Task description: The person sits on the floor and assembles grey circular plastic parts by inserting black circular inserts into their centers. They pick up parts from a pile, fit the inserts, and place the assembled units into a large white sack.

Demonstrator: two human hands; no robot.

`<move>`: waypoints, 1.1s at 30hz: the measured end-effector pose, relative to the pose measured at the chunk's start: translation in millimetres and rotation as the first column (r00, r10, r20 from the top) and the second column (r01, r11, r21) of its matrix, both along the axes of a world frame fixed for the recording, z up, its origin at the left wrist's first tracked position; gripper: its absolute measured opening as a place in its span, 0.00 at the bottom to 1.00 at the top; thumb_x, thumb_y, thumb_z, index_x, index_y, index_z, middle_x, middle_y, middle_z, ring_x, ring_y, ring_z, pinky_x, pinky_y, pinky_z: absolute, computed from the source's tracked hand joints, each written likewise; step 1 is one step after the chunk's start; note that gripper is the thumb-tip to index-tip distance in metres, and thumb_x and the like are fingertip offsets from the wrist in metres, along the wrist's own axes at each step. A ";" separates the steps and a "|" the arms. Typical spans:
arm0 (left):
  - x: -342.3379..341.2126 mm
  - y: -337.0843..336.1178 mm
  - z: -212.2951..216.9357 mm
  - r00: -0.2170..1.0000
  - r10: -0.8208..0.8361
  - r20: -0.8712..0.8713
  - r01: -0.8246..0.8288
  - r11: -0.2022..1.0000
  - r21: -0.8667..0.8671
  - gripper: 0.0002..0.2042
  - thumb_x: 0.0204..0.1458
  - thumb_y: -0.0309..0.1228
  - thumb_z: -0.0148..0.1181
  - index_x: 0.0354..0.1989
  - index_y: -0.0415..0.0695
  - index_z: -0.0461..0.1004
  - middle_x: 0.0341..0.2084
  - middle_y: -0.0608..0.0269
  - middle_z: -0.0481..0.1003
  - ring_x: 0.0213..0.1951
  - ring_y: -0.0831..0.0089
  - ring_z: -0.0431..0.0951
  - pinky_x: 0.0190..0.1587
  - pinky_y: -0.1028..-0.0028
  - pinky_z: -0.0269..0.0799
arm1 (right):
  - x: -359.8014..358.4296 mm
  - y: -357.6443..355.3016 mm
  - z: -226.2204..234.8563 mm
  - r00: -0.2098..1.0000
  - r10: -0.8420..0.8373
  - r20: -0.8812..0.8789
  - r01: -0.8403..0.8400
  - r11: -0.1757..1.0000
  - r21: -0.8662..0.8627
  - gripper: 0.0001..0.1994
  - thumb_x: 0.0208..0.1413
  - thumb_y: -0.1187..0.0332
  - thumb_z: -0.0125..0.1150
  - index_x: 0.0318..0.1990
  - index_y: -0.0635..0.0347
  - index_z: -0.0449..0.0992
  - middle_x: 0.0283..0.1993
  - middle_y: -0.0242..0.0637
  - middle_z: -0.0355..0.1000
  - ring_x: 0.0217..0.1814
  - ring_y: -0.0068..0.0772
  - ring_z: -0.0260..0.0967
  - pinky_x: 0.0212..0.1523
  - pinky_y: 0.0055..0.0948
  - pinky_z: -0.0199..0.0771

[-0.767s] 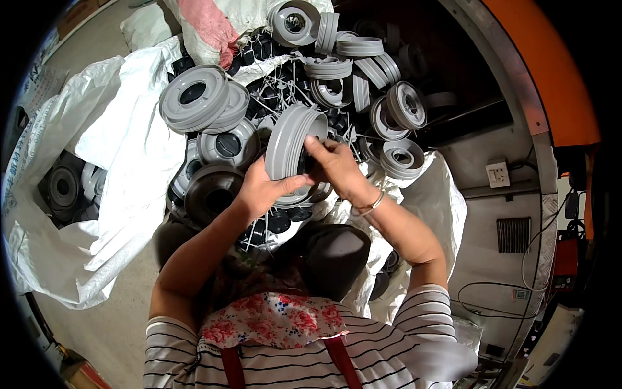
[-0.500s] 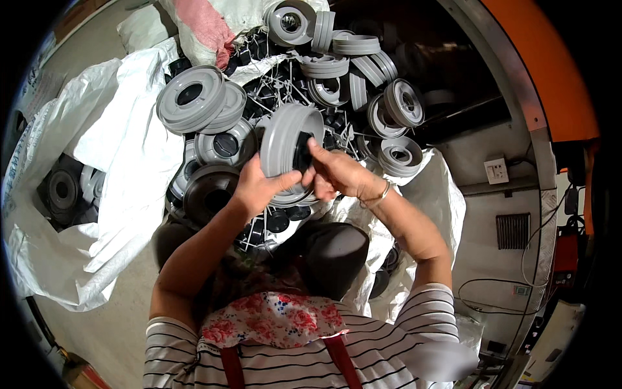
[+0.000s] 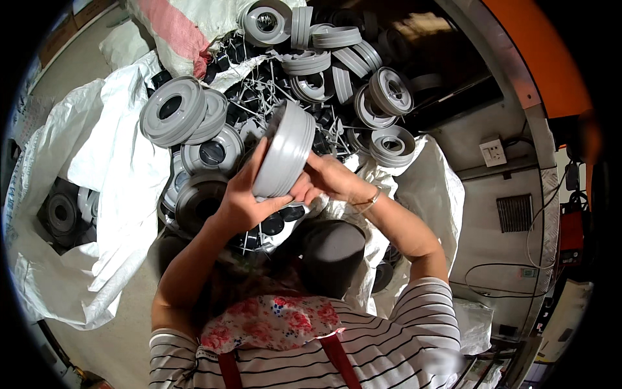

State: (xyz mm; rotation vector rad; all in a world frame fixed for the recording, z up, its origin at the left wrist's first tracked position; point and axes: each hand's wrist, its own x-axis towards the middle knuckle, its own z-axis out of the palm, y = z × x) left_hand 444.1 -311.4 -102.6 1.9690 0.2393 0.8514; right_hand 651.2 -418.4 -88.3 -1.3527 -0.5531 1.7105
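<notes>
grey plastic, a ribbed round spool, is now lifted higher and turned edge-on above the heap of grey spools. it is clasped from below by the left hand; the right hand is pinched at its lower rim. inspection is judged underway.

Grey plastic spool, round w/ ridged rim, held edge-on & tilted, top leaning right. Gripped betw. left hand under its lower-left rim and right hand at lower-right face. Raised above heap of like grey spools, approx. frame centre. Hub side hidden.
</notes>
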 end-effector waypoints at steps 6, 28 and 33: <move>-5.6 12.7 -28.1 0.891 0.092 -0.444 0.100 0.916 0.389 0.39 0.31 0.32 0.74 0.56 0.32 0.63 0.54 0.42 0.65 0.59 0.48 0.62 0.61 0.61 0.57 | 167.2 -72.8 -73.2 -0.478 0.252 0.841 0.096 0.967 -0.236 0.26 0.47 0.61 0.60 0.54 0.62 0.63 0.49 0.46 0.68 0.55 0.46 0.63 0.50 0.43 0.65; 17.1 39.5 -5.8 0.961 0.009 0.277 0.274 0.119 -0.954 0.20 0.53 0.34 0.57 0.50 0.35 0.67 0.41 0.56 0.73 0.47 0.65 0.74 0.52 0.64 0.69 | 120.6 49.6 -140.3 0.069 -0.025 0.997 0.111 0.994 0.018 0.26 0.40 0.64 0.66 0.44 0.70 0.62 0.39 0.63 0.70 0.45 0.64 0.67 0.47 0.47 0.69; 21.7 37.7 -3.0 0.972 0.035 0.231 0.226 0.104 -0.968 0.16 0.52 0.33 0.58 0.47 0.38 0.68 0.35 0.61 0.72 0.41 0.72 0.74 0.46 0.67 0.71 | 139.0 37.7 -205.7 -0.165 -0.004 0.986 0.011 1.000 0.006 0.23 0.34 0.70 0.64 0.39 0.69 0.63 0.35 0.56 0.68 0.40 0.57 0.68 0.43 0.46 0.71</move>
